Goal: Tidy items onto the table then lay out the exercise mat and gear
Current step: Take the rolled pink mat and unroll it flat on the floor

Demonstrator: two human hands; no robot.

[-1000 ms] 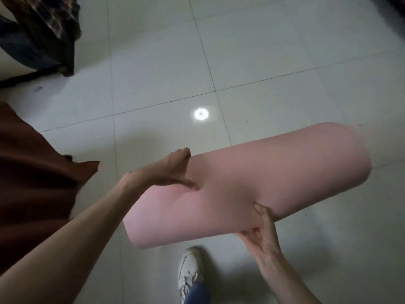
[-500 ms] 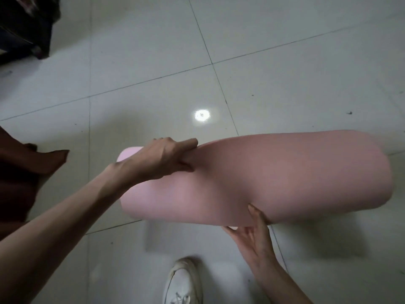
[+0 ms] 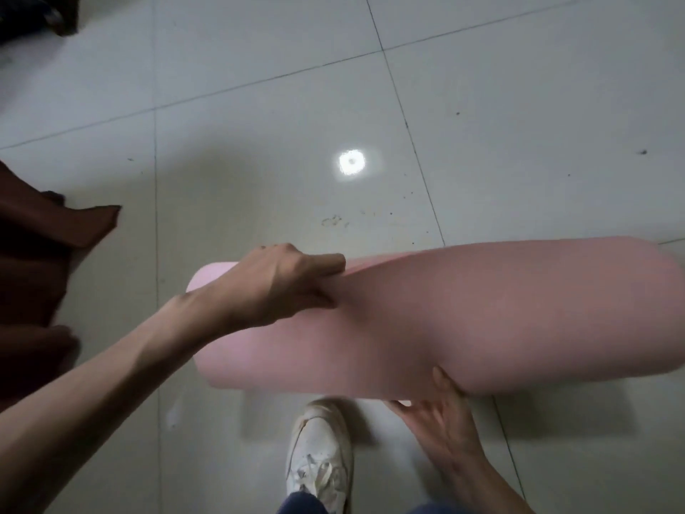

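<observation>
A rolled pink exercise mat [image 3: 463, 320] lies almost level in the air above the tiled floor, its right end running out of the frame. My left hand [image 3: 281, 283] pinches the mat's loose outer edge on top, near the left end. My right hand [image 3: 441, 413] supports the roll from beneath with its fingers spread against the underside. The far side of the roll is hidden.
Pale floor tiles [image 3: 259, 142] with a bright lamp reflection [image 3: 351, 162] spread ahead. A dark brown cloth [image 3: 40, 261] hangs at the left edge. Dark objects [image 3: 37, 13] sit in the top left corner. My white shoe [image 3: 318, 458] stands below the mat.
The mat has swung from tilted to nearly level and shifted right and lower. My left hand moved onto the loose top edge and pinched it. The view has tipped further down.
</observation>
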